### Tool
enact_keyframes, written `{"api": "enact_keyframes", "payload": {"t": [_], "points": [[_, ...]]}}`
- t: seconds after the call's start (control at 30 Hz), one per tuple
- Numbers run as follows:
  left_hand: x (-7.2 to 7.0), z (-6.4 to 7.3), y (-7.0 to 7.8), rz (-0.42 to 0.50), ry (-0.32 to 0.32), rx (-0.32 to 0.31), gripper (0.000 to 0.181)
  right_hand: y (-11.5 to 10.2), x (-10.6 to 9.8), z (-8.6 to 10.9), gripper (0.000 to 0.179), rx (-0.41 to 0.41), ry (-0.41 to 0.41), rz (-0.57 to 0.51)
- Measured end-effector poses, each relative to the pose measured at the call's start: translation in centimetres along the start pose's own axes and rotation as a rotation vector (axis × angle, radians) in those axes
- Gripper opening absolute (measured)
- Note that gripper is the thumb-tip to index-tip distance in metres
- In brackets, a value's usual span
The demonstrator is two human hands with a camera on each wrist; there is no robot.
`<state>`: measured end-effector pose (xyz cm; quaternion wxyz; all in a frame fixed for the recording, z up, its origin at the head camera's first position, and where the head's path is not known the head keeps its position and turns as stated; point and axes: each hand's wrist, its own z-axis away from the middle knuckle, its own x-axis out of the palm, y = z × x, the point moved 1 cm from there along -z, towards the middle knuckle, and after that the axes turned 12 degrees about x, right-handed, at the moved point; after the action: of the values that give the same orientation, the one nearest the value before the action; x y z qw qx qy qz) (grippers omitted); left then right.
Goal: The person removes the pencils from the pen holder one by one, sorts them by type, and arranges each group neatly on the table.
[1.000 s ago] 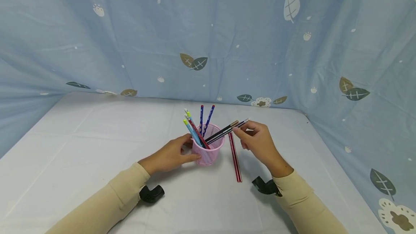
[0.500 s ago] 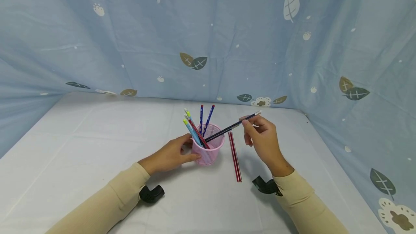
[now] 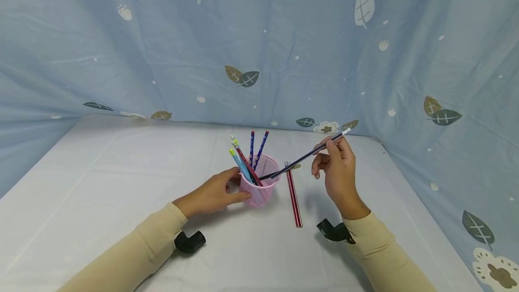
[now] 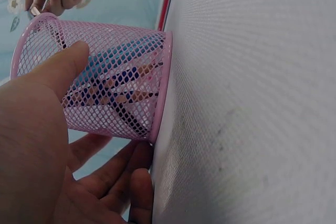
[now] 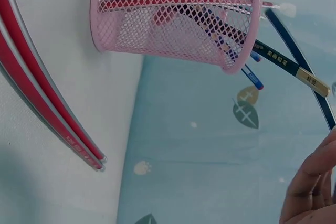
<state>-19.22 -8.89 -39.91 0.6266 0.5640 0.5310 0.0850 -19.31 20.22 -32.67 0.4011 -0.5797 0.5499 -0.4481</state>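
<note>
The pink mesh cup (image 3: 260, 198) stands upright on the bench (image 3: 81, 193), and the left hand (image 3: 212, 193) holds its left side, thumb and fingers curved around the wall. To the right of the cup, the right hand (image 3: 339, 172) pinches a dark blue pencil (image 3: 310, 153) near its pale end, fingers closed on it; the lower tip is close by the cup's right rim, and whether it touches I cannot tell. A black pencil (image 5: 286, 61) leans low over this same rim, so a sideways push from the dark blue one could knock it out, perhaps onto the red pencils (image 3: 295, 202) beside the cup. Also, such a small pinch might let the pencil turn, and the cup could tip if the left hand loosens.
</note>
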Motion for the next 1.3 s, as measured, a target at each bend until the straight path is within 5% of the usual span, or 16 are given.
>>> {"api": "enact_keyframes", "payload": {"t": [0.27, 0.57, 0.9, 1.3], "points": [[0.0, 0.0, -0.1, -0.002, 0.002, 0.002, 0.063, -0.6, -0.5, -0.3, 0.016, -0.079, 0.085, -0.274], [0.0, 0.1, 0.0, -0.009, 0.003, -0.012, 0.063, -0.8, -1.2, -0.6, 0.020, -0.092, 0.262, -0.347], [0.0, 0.1, -0.1, -0.002, -0.005, 0.001, 0.062, 1.3, -1.6, -1.2, 0.023, 0.097, 0.184, -0.095], [-0.1, 0.0, 0.0, -0.007, -0.009, -0.021, 0.064, 3.0, -2.1, -1.9, 0.026, 0.361, -0.051, 0.224]]}}
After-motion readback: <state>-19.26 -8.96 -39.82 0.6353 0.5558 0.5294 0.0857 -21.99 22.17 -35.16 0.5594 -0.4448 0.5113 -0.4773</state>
